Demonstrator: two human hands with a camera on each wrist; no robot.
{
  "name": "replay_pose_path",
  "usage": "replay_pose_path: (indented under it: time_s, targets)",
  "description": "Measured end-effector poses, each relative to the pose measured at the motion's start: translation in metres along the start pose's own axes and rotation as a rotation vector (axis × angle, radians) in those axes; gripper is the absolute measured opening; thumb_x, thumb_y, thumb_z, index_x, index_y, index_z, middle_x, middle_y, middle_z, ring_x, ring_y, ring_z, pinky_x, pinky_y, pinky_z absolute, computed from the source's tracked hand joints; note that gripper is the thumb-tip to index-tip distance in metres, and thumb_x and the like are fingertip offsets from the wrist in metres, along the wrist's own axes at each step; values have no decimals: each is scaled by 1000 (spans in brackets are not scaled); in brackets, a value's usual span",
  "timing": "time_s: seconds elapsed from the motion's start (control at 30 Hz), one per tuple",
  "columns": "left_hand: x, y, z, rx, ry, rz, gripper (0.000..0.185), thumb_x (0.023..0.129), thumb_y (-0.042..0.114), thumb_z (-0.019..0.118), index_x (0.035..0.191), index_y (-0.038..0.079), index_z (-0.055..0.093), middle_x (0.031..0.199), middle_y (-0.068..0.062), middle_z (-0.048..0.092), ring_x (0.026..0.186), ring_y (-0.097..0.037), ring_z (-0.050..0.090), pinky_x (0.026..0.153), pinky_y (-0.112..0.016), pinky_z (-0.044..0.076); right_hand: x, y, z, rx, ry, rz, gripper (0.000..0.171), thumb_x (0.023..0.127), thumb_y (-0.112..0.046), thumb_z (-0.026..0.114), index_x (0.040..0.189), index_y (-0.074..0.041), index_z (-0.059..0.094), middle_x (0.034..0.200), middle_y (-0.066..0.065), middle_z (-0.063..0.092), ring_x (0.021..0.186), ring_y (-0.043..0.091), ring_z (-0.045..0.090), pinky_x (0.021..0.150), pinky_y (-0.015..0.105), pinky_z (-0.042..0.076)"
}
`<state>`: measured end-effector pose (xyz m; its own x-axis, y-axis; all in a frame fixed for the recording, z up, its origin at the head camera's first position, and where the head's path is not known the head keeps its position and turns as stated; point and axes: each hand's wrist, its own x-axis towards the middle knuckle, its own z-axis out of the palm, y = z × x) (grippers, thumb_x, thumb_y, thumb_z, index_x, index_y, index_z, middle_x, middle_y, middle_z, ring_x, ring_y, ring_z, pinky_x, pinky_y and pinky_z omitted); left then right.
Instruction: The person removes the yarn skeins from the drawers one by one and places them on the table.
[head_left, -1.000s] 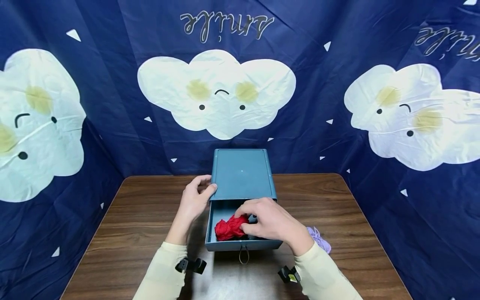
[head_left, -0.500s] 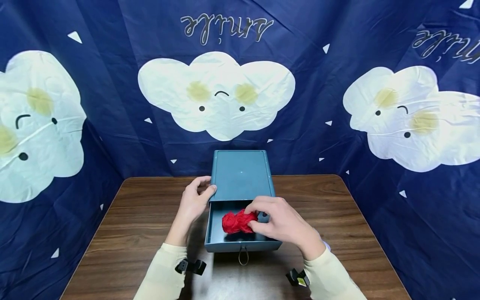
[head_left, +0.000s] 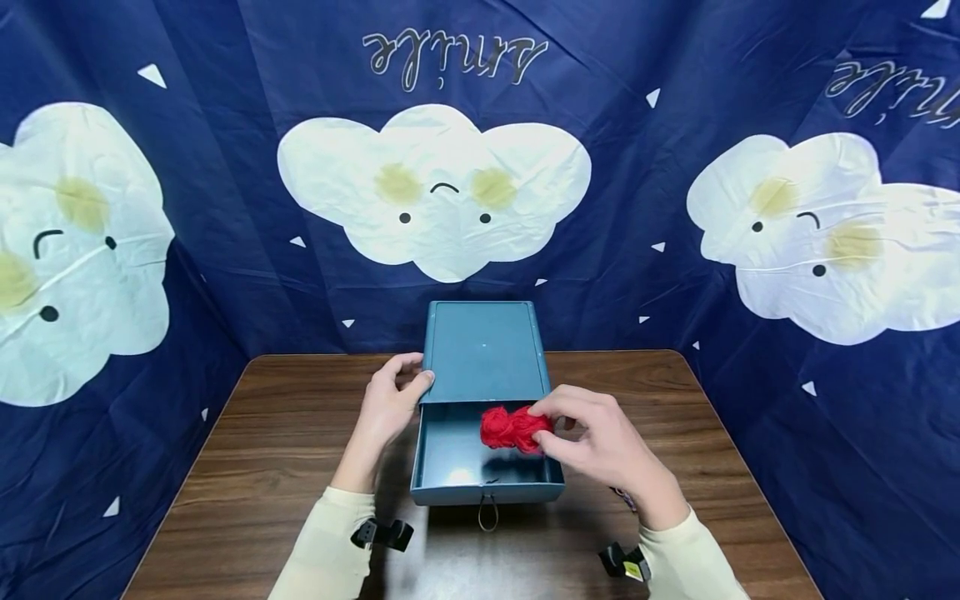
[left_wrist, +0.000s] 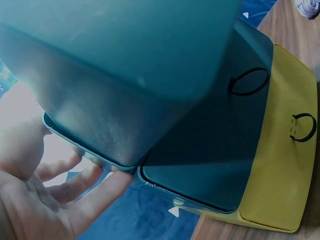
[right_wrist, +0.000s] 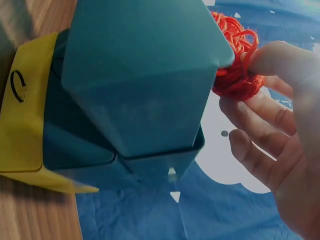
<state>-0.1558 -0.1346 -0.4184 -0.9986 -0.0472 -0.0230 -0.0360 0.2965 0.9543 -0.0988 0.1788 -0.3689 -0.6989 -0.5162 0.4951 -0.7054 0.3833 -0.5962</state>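
While we look down from head height, we see a teal box (head_left: 483,350) standing on a brown wooden surface (head_left: 285,442), its drawer (head_left: 450,467) pulled out toward the person. We find the right hand (head_left: 600,446) pinching a small bundle of red yarn (head_left: 513,428) between thumb and fingertips, holding it above the right rear part of the open drawer, just in front of the box's front edge. From the right wrist view, we see the yarn (right_wrist: 235,60) against the box's upper corner with the fingers (right_wrist: 260,125) curled around it. We see the left hand (head_left: 386,408) resting on the box's left side, thumb on the top edge; in the left wrist view its fingers (left_wrist: 95,192) lie nearly straight along the box's lower edge, bracing rather than gripping. A small wire loop handle (head_left: 487,510) hangs from the drawer front. Cream sleeves (head_left: 330,542) cover both forearms. Behind the surface hangs a dark blue cloth (head_left: 225,208) printed with white smiling clouds.
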Motion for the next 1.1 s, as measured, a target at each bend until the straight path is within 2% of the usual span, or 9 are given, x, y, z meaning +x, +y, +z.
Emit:
replay_pose_path:
  time_s: [0.2, 0.43, 0.7, 0.97, 1.1]
  targets:
    - [-1, -3, 0, -2, -3, -11, 46, 99, 31, 67, 140, 12, 59, 129, -15, 64, 108, -28, 64, 71, -40, 62, -11, 8, -3, -44, 53, -8, 28, 84, -4, 78, 103, -24, 75, 95, -10, 70, 75, 6, 63, 60, 27, 55]
    - [0, -4, 0, -10, -8, -7, 46, 99, 31, 67, 141, 12, 59, 130, -15, 64, 107, -28, 64, 70, -47, 63, -22, 16, -10, -71, 138, -29, 34, 79, 4, 77, 101, -22, 75, 92, -9, 70, 70, 10, 62, 62, 20, 52]
    - [1, -3, 0, -8, -10, -9, 47, 100, 32, 67, 141, 12, 58, 131, -15, 63, 109, -29, 64, 65, -35, 62, -34, 22, -20, -99, 230, -71, 39, 74, 9, 80, 101, -19, 75, 90, -6, 70, 68, 9, 61, 60, 19, 51]
    - [0, -1, 0, -10, -11, 1, 47, 100, 31, 67, 141, 12, 58, 131, -15, 63, 109, -29, 64, 68, -41, 63, -50, 32, -27, -145, 245, 84, 35, 77, 6, 81, 98, -22, 76, 92, -8, 71, 71, 7, 62, 62, 18, 52]
    - [0, -1, 0, -12, -12, -5, 47, 100, 31, 67, 141, 12, 58, 131, -15, 63, 110, -29, 64, 70, -42, 63, -59, 37, -26, -148, 273, 144, 34, 77, 5, 82, 98, -22, 76, 87, -4, 72, 73, 7, 63, 64, 21, 52]
